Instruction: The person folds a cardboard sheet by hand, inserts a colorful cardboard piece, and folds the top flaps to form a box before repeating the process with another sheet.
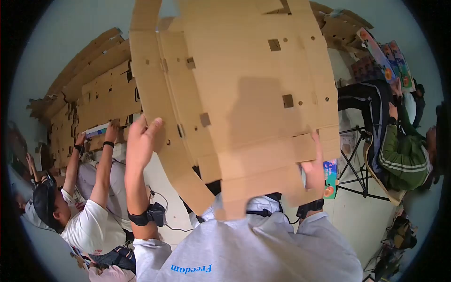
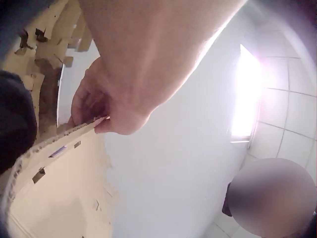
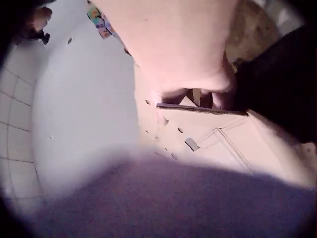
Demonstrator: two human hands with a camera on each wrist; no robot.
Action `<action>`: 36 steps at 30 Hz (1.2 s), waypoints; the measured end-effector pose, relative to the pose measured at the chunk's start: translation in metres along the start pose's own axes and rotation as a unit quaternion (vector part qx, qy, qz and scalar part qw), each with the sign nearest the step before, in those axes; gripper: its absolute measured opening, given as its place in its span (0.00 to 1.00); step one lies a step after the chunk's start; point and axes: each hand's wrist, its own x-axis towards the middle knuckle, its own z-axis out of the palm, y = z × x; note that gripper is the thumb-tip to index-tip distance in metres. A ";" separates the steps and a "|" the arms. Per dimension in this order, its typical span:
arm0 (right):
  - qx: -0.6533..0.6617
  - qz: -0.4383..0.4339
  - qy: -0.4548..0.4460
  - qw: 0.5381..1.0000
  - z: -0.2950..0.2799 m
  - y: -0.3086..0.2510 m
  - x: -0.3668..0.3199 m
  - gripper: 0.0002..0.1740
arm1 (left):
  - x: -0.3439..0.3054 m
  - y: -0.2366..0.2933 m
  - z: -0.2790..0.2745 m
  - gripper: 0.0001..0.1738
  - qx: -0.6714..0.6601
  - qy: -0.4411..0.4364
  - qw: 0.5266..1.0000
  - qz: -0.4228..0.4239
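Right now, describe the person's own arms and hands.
The left hand and right hand are bare; the sleeves are light grey. A black strap holds a boxy black device on the left forearm, with a thin dark cable; another black device is on the right.

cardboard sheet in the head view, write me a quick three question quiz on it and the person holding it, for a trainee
1. What do the person's left hand and right hand both grip?
a) a glass tray
b) a cardboard sheet
c) a towel

2. True or false: the cardboard sheet has no holes in it.

3. Fill the gap: the blue word on the person's pale grey top reads "____".

Key: 1 b; 2 false, several square and round holes show; 3 Freedom
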 end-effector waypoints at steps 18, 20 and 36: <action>-0.179 -0.063 0.060 0.980 0.037 0.067 -0.008 0.26 | -0.010 -0.055 -0.019 0.31 0.231 0.145 0.949 0.160; -0.212 -0.125 0.070 0.967 0.040 0.059 -0.021 0.25 | -0.026 -0.060 -0.006 0.36 0.334 0.161 0.904 0.212; -0.288 -0.125 0.035 0.949 0.051 0.032 -0.035 0.23 | -0.131 -0.151 0.074 0.42 0.431 -0.064 0.790 0.431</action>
